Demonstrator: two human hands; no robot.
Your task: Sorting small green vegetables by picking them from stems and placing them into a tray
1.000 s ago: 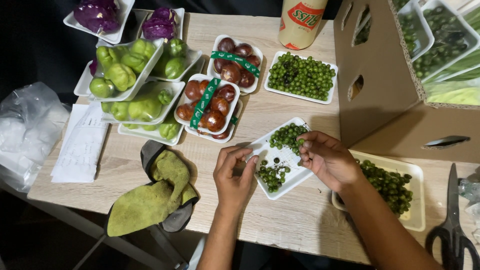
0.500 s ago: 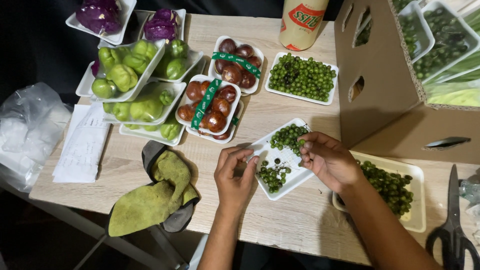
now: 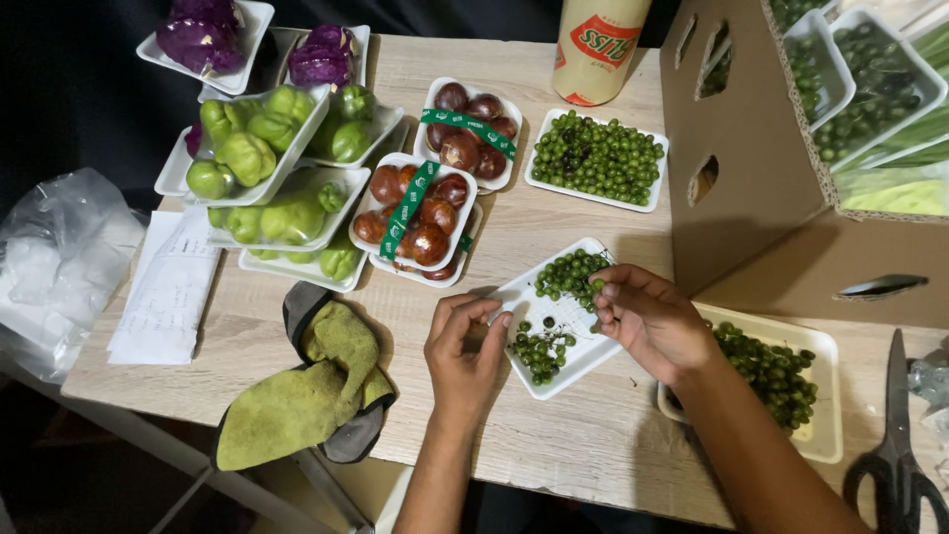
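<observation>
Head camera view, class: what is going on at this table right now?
A person is sorting small green berries on a white foam tray on a wooden table. The left hand rests at the tray's near edge, and the right hand pinches at berries on its far side. Another tray of berries lies under the right forearm. Trays of green, purple and brown produce, a cardboard box, a green cloth and scissors lie around them.

We have the berry tray [image 3: 578,341] at the desk's [image 3: 593,445] centre. At ten o'clock sit the stacked fruit trays [image 3: 420,213]; at nine the cloth [image 3: 306,391]; at two the cardboard box [image 3: 751,148]; at four the scissors [image 3: 898,435]; at twelve another berry tray [image 3: 596,158].
</observation>
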